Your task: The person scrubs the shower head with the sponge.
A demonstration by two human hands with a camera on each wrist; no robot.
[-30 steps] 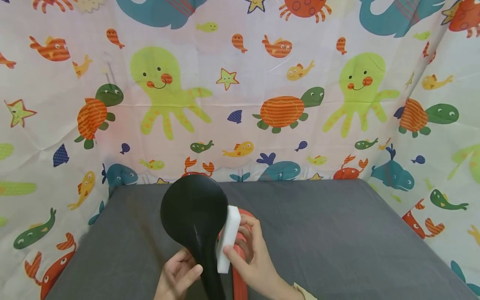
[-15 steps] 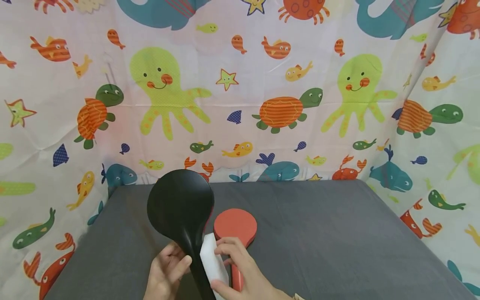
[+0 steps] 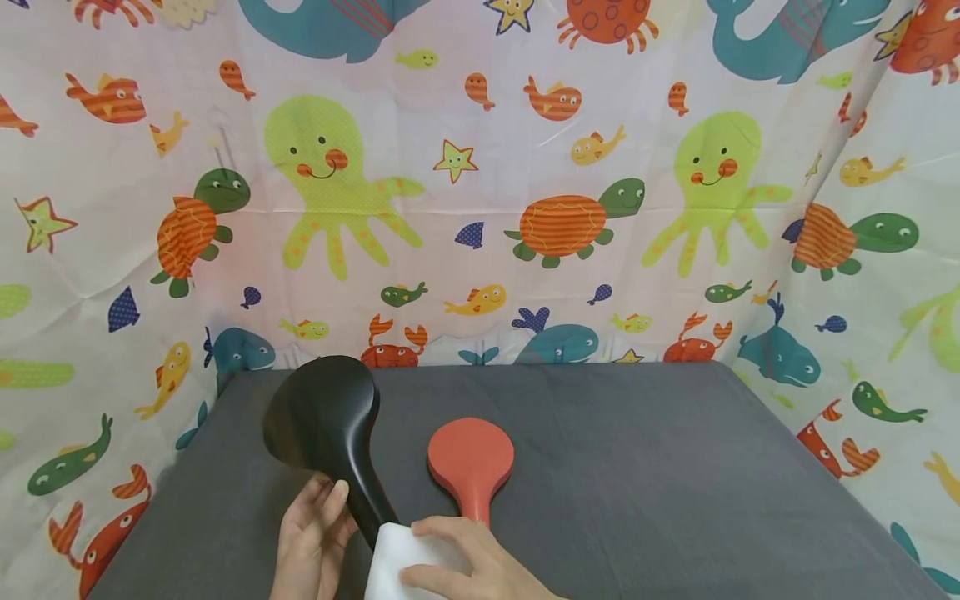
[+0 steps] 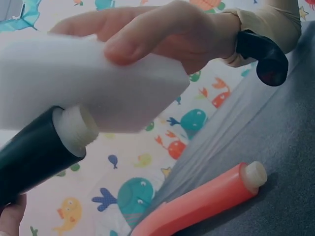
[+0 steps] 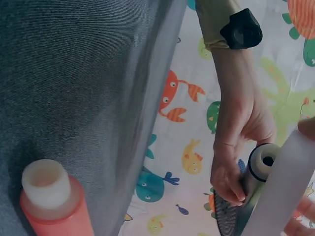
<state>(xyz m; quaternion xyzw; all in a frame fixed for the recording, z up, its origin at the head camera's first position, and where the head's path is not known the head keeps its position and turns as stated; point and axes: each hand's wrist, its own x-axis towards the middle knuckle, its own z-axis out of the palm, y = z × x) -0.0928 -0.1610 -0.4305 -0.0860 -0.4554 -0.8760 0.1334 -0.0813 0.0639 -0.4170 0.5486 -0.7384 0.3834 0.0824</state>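
Observation:
A black handheld shower head (image 3: 322,417) is held tilted above the table, its back toward me in the head view. My left hand (image 3: 311,533) grips its handle just below the head. My right hand (image 3: 472,562) pinches a white block sponge (image 3: 405,558) against the handle's lower end. In the left wrist view the sponge (image 4: 98,81) lies along the handle beside its pale threaded end (image 4: 78,129). The right wrist view shows the handle's hollow end (image 5: 263,161) next to the sponge (image 5: 283,184), and part of the perforated spray face (image 5: 226,216).
A red handheld shower head (image 3: 471,457) lies on the grey cloth-covered table (image 3: 637,483), just right of the black one. Its threaded end (image 4: 256,174) points toward the near side. A curtain (image 3: 480,192) printed with sea animals stands around the back and sides.
The black shower head has moved left and tilted further over in my left hand. My right hand has slid the sponge down the handle toward its end, uncovering the red shower head.

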